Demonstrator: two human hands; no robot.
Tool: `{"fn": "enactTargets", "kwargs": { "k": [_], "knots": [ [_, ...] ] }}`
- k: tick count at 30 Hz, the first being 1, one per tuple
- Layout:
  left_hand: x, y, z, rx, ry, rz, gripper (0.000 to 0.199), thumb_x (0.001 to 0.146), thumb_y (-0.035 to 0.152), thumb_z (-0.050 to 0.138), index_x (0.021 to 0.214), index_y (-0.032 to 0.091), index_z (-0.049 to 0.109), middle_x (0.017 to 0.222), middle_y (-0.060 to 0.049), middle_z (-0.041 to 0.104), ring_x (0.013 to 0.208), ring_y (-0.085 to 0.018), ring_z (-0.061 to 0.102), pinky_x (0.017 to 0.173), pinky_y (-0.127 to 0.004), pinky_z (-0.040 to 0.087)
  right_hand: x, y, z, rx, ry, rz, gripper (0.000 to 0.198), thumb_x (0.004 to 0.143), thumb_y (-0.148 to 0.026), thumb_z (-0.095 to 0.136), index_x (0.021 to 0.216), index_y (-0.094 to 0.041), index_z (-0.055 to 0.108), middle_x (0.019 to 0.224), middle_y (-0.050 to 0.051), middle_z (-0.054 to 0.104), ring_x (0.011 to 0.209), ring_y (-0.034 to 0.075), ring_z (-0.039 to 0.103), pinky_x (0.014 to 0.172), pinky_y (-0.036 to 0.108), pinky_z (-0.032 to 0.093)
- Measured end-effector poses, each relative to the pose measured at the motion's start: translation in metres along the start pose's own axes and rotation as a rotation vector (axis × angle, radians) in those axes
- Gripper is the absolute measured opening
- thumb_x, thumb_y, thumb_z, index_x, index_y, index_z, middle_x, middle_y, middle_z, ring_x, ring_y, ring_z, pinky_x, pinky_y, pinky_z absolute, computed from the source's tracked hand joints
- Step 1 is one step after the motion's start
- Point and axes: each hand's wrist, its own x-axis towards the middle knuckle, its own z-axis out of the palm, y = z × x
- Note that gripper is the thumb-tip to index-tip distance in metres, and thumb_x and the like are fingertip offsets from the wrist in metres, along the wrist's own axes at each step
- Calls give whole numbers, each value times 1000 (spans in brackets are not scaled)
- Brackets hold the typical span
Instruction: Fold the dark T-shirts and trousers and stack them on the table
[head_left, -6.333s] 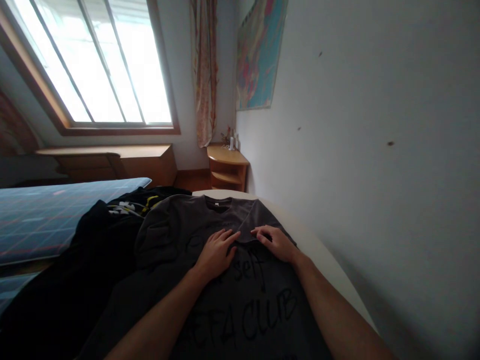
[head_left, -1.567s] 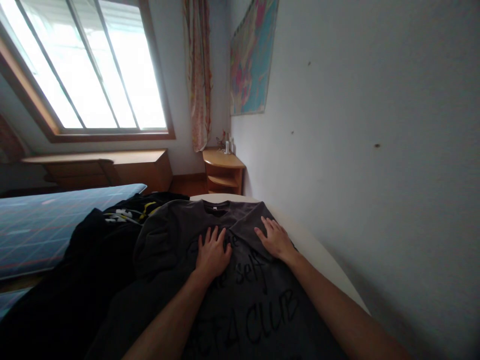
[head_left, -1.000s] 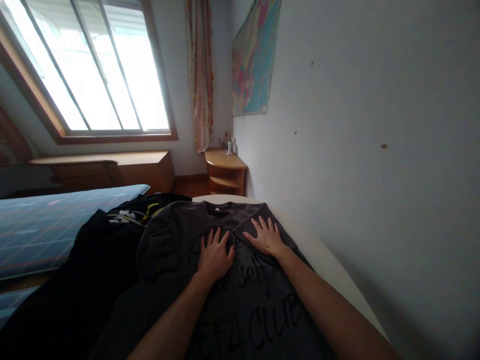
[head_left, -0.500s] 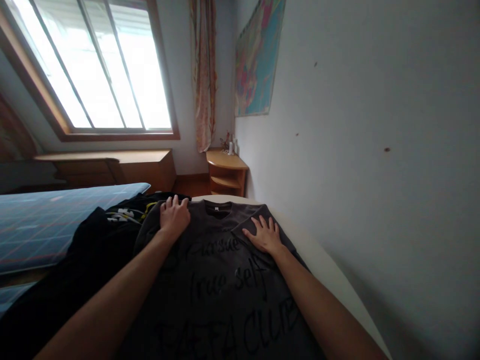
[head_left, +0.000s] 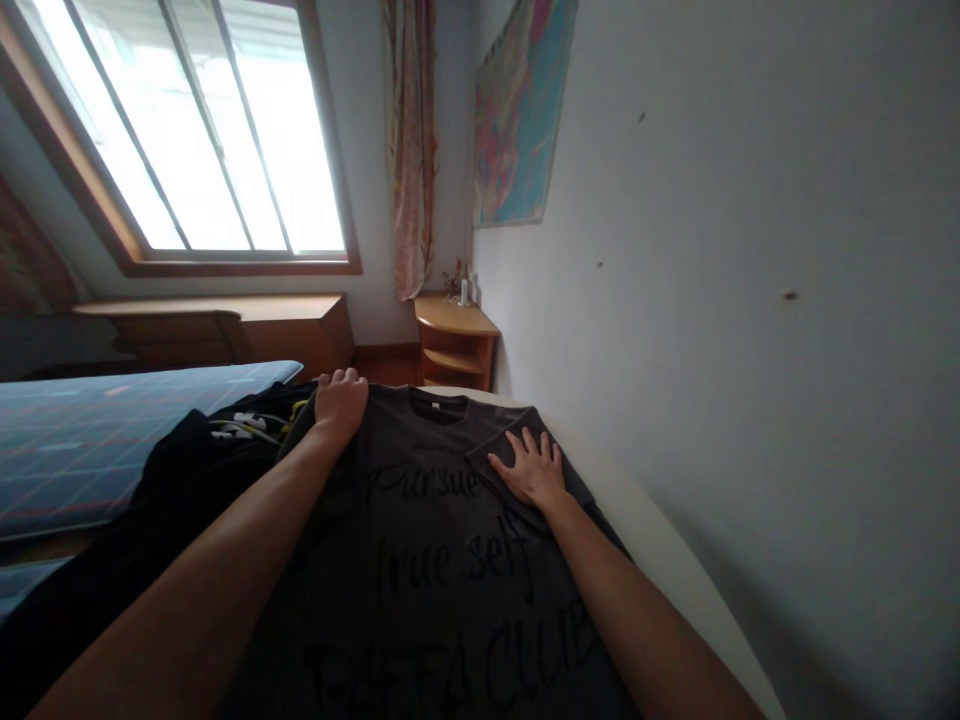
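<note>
The right hand lay flat and splayed on the dark-grey T-shirt, spread over the white table; the left, grip unclear, had gone from chest to shoulder within 1 second.

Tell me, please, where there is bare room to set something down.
A bare strip of the curved white table lies between the dark grey T-shirt with black lettering and the white wall. It is crowded at left, where the black printed garment lies between that shirt and the blue plaid pad.
</note>
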Motion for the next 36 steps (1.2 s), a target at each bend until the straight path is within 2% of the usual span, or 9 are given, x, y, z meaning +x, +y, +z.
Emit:
{"fn": "enactTargets", "kwargs": {
  "k": [4,6,9,13,17,21,26,32,36],
  "knots": [
    [-9,16,8,-19,-45,59,36,88,11,40,102,8,73,126,-21,62,122,-32,50,110,-48,27,4,2,3,1,3,2,86,89,-79,27,157,-26,29,166,8,19,151,39,9,118,55,5],
    [-20,34,9,-36,-30,93,37,90,16,42,112,10,71,140,-18,55,130,-30,45,115,-45,21,5,3,5,6,14,2,86,89,-79,28,157,-27,30,165,9,20,150,39,10,118,55,5],
    [-48,70,12,-93,-18,109,45,94,32,43,130,12,61,152,-16,43,135,-29,41,114,-43,26,6,3,7,12,38,3,85,89,-78,29,156,-27,32,165,8,23,150,39,11,118,55,5],
    [-98,109,26,-346,-267,119,64,96,55,37,147,17,45,158,-15,37,143,-38,33,111,-53,32,9,6,6,57,55,-18,81,90,-75,35,154,-26,36,164,8,26,150,37,13,118,55,7],
    [-127,117,41,-361,-277,102,64,98,53,34,152,18,39,163,-13,25,149,-37,22,117,-54,22,13,19,-7,182,52,-141,61,94,-61,43,142,-25,55,157,4,40,149,32,24,119,51,14],
    [-129,112,47,-378,-244,102,63,98,52,35,153,20,38,164,-11,24,150,-35,21,119,-52,20,5,31,-22,242,70,-233,46,100,-41,36,128,-22,66,146,4,56,142,22,41,117,38,25],
    [-124,113,48,-384,-247,95,64,97,53,36,153,23,37,164,-11,23,150,-36,19,119,-54,19,-42,23,-24,204,76,-314,50,100,-49,36,135,-23,61,150,6,51,143,24,39,120,44,21],
    [-121,112,48,-384,-268,94,61,98,52,35,153,25,38,164,-10,23,151,-34,20,118,-53,20,-128,3,-20,60,-107,-461,74,94,-67,39,155,-25,35,164,8,22,152,32,12,121,56,4],
    [-123,112,42,-385,-253,92,60,98,50,37,152,22,40,163,-12,25,150,-34,21,118,-54,21,-179,0,-28,148,-223,-647,73,92,-64,46,156,-30,31,165,6,20,152,29,12,122,52,3]
  ]
}}
